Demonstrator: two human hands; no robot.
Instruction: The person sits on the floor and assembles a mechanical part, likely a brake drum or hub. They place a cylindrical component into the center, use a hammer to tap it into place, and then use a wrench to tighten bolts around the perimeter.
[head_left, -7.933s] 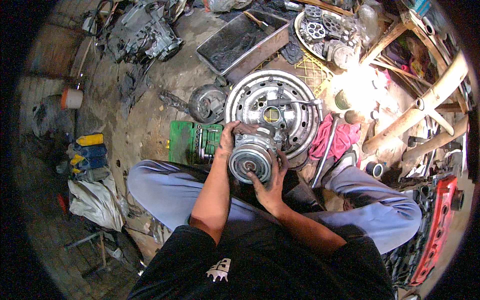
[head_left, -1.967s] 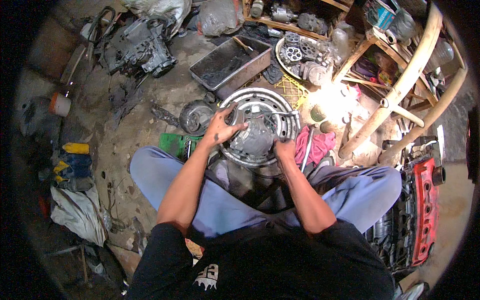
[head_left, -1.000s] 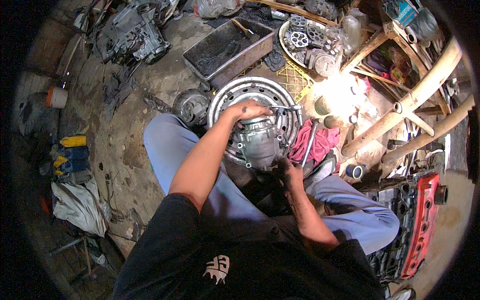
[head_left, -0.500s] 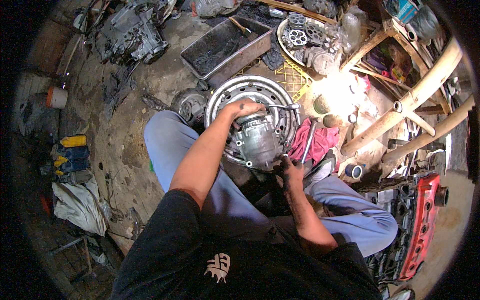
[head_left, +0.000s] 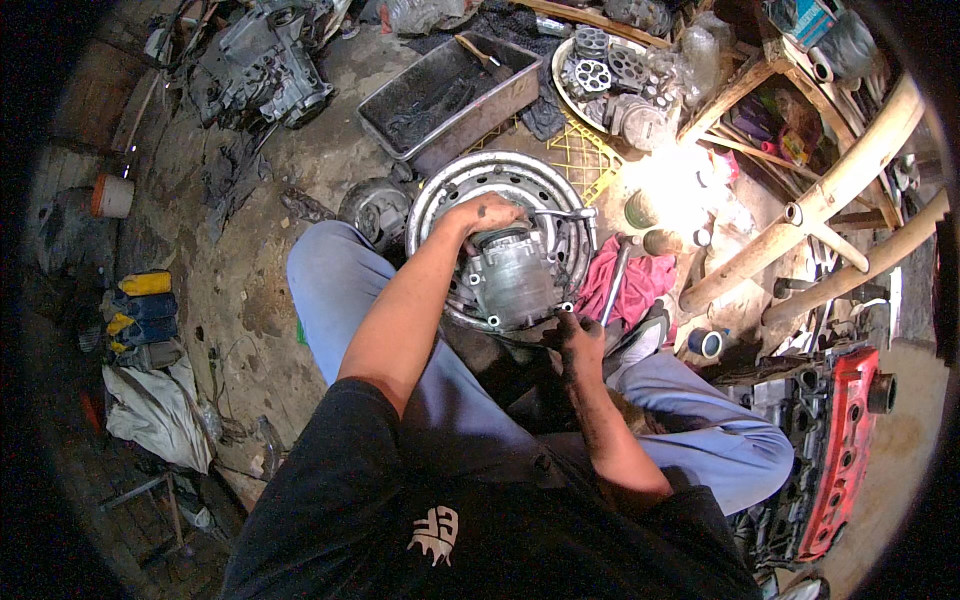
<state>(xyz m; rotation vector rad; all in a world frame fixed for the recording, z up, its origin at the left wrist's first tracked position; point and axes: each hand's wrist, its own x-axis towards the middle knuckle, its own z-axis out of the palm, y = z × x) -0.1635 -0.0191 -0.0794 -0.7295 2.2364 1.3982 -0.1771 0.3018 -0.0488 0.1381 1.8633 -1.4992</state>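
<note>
Over the steel wheel rim [head_left: 445, 195], the left hand [head_left: 487, 213] clamps the compressor [head_left: 512, 280] top; the right hand [head_left: 577, 335] pinches its lower edge. It looks heavy, rigid, greasy; best held by the ribbed body.

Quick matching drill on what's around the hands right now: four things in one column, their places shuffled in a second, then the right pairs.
Things:
1. grey ribbed metal cylinder unit
2. round silver steel wheel rim
3. crumpled pink rag
4. rectangular dark metal tray

Places:
A. on the ground, right of the rim
B. beyond the rim, farther from the person
C. under the left hand, on the rim
D. on the ground between the knees

Pairs: 1-C, 2-D, 3-A, 4-B
</note>
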